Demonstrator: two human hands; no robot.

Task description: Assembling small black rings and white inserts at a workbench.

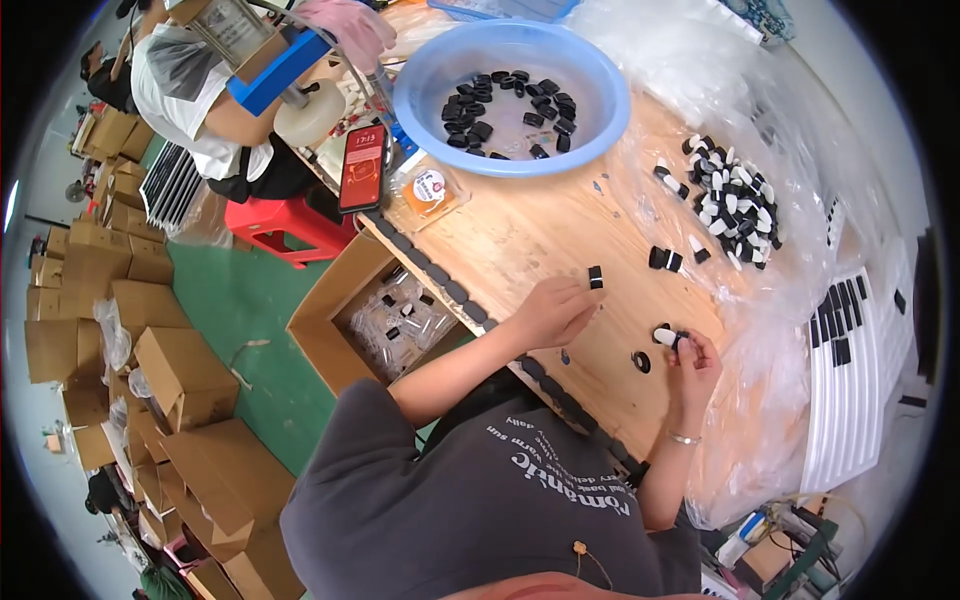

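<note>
Left hand (552,312) fingers pinched on small black clip (596,277), upright. Right hand (692,362) fingers closed on white piece (665,336), lying sideways. Round orange-white label pack (428,188) beside blue basin (590,130).

A small black cap (596,277) is pinched upright at the tips of the left hand's fingers (578,298), raised a little off the wooden desk (520,235). A small white piece with a black end (668,337) lies sideways between the right hand's fingers (688,349), low over the desk. A black ring (641,362) lies flat on the desk just beside the right fingers, between the two hands.
</note>
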